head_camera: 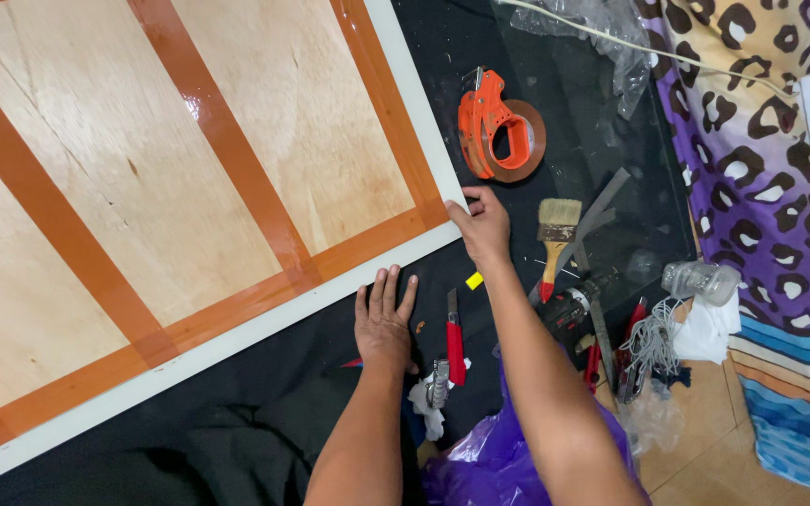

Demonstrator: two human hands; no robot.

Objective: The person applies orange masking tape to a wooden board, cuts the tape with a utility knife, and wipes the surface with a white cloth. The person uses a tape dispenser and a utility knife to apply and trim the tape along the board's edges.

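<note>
A large pale plywood board (124, 187) with a white rim and glossy orange-brown tape stripes (227, 141) crossing its face lies flat on a black cloth (264, 375) that covers the floor, and it fills the left and middle of the view. The left hand (383, 323) rests palm down on the black cloth just below the board's lower white edge, its grip spread flat, fingers straight and pointing toward the board, holding nothing. The right hand (483, 225) sits at the board's lower right corner, fingertips touching the white rim there; its fingers are curled loosely and whether they pinch the edge or only press on it cannot be told. Just above the right hand lies an orange tape dispenser with a brown tape roll (499, 131). To the right of that hand lies a paintbrush with a red-tipped wooden handle and pale bristles (555, 244), beside some grey metal strips (597, 211). Between the two forearms a red utility knife (455, 342) lies on the cloth, with a small yellow scrap (473, 280) near it. A purple plastic bag (499, 459) sits under the right forearm, and a leopard-patterned purple fabric (761, 141) fills the right side.
</note>
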